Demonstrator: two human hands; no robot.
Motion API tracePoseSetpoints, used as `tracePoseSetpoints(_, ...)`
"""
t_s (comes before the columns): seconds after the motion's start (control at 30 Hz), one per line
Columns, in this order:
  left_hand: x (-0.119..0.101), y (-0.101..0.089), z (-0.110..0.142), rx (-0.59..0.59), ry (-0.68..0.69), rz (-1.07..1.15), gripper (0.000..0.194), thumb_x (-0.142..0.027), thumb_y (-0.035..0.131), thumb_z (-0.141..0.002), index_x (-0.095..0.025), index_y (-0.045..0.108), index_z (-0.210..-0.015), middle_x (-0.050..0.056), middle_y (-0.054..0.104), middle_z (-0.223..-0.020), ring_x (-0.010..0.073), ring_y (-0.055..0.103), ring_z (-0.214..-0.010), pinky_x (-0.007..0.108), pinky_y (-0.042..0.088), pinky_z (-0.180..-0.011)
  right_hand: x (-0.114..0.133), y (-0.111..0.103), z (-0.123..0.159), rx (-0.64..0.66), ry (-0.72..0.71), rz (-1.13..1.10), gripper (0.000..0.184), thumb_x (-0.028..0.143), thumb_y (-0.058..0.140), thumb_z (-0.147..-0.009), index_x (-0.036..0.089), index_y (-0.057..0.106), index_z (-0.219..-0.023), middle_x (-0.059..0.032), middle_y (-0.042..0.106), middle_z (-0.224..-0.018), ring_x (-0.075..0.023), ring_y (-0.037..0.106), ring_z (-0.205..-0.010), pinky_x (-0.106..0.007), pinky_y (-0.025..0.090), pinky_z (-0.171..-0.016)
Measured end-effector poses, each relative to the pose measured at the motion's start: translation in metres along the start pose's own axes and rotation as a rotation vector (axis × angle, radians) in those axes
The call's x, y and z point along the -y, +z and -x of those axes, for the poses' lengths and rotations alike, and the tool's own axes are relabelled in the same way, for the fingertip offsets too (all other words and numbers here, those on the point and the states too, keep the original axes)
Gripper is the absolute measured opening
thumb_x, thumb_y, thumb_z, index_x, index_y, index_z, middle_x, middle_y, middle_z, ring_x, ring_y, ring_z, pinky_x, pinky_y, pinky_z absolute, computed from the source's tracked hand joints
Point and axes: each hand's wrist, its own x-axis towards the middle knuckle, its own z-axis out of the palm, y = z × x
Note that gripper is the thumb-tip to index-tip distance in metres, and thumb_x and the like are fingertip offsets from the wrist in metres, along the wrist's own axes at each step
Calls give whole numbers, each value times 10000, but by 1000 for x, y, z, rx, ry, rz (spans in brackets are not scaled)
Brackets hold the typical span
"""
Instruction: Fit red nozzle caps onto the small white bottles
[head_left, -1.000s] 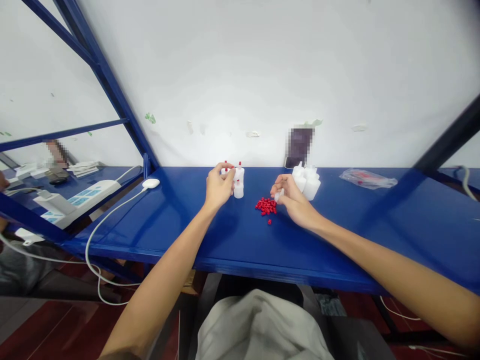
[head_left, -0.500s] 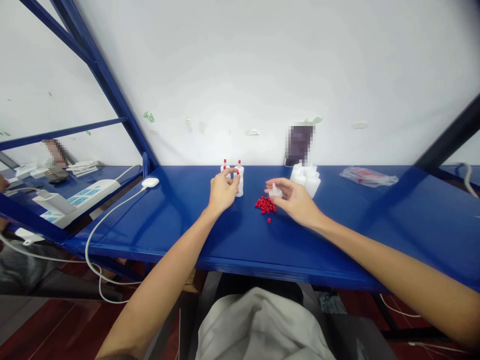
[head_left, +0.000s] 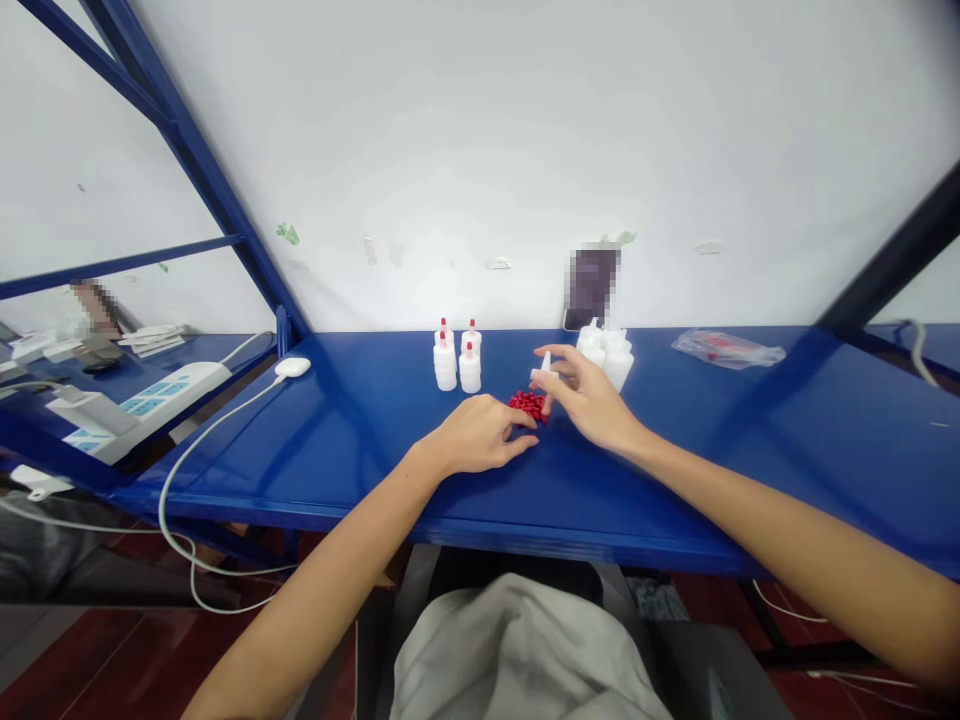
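Note:
My left hand [head_left: 486,434] reaches over the near side of a small pile of red caps [head_left: 526,403]. Its thumb and forefinger are apart, and I see nothing between their tips. My right hand [head_left: 589,397] is closed around a small white squeeze bottle [head_left: 546,364] with a bare pointed nozzle, just right of the pile. The palm and fingers hide most of that bottle. Left of the pile, several white bottles [head_left: 445,367] with red caps on their tips stand upright in a close group. Behind my right hand is a cluster of white bottles [head_left: 618,362].
A phone [head_left: 592,288] leans on the wall behind the uncapped bottles. A clear plastic bag [head_left: 727,349] with something red inside lies to the right on the blue table [head_left: 337,440]. A white charger [head_left: 292,367] and its cable are at the left, near a power strip [head_left: 161,405].
My left hand has left the capped bottles and moved down and right to the red caps. My right hand stays near the pile, its bottle now tilted more upright.

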Motion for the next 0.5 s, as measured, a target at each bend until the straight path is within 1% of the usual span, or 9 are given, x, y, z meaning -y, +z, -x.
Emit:
tracePoseSetpoints(0.1, 2, 0, 1, 10, 67, 8, 202, -308, 600, -918, -202, 745, -1009, 42, 719, -870, 156, 638, -728, 259, 435, -673, 1, -1, -1, -22, 36, 115, 441, 492, 690, -807, 182, 634, -1117, 0, 626, -678, -191, 605, -567, -345, 495, -603)
tracePoseSetpoints(0.17, 2, 1, 0, -28, 83, 57, 167, -287, 618, -910, -198, 745, -972, 50, 711, -911, 161, 640, -784, 264, 455, -717, 0, -2, -1, -18, -9, 169, 376, 501, 625, -858, 176, 672, -1040, -18, 644, -704, -196, 604, -627, -340, 480, -639)
tracePoseSetpoints(0.2, 1, 1, -1, -78, 72, 104, 155, -283, 626, -906, -198, 743, -961, 50, 704, -898, 159, 634, -784, 266, 462, -723, 0, -3, -1, -10, -57, 194, 349, 492, 569, -899, 177, 677, -1002, -34, 666, -761, -199, 610, -684, -337, 476, -676)
tracePoseSetpoints(0.27, 2, 1, -4, -273, -7, 272, 152, -296, 642, -895, -194, 732, -963, 50, 695, -874, 151, 626, -768, 264, 473, -705, 1, -5, 0, 22, -158, 260, 327, 447, 478, -958, 179, 665, -943, -45, 684, -852, -190, 606, -745, -322, 456, -715)
tracePoseSetpoints(0.33, 3, -1, -7, -516, -138, 529, 186, -333, 677, -865, -178, 716, -958, 54, 700, -872, 146, 631, -752, 256, 485, -668, 3, -5, 2, 76, -225, 339, 289, 404, 458, -972, 182, 636, -918, -28, 664, -800, -169, 580, -696, -299, 429, -678)
tracePoseSetpoints(0.37, 3, -2, -9, -610, -200, 657, 215, -355, 706, -835, -167, 710, -940, 56, 704, -867, 145, 637, -743, 252, 490, -651, 5, -5, 4, 111, -249, 366, 268, 391, 459, -973, 186, 618, -905, -14, 642, -755, -159, 560, -654, -288, 413, -644)
tracePoseSetpoints(0.4, 4, -3, -10, -665, -248, 766, 246, -370, 738, -799, -157, 705, -917, 59, 709, -861, 146, 642, -735, 250, 495, -638, 6, -5, 6, 158, -271, 383, 252, 384, 460, -973, 191, 598, -889, -4, 621, -725, -150, 539, -621, -280, 398, -618)
tracePoseSetpoints(0.43, 4, -4, -11, -681, -278, 848, 269, -376, 768, -762, -149, 702, -891, 60, 713, -853, 145, 646, -726, 248, 500, -631, 8, -4, 7, 209, -293, 396, 243, 382, 458, -975, 196, 574, -870, 1, 604, -711, -145, 524, -605, -275, 389, -605)
tracePoseSetpoints(0.5, 4, -6, -12, -646, -304, 930, 290, -369, 805, -707, -138, 705, -852, 62, 720, -838, 145, 651, -722, 249, 509, -636, 10, -3, 10, 294, -334, 421, 243, 387, 442, -983, 207, 530, -845, -1, 585, -719, -148, 512, -611, -277, 386, -608)
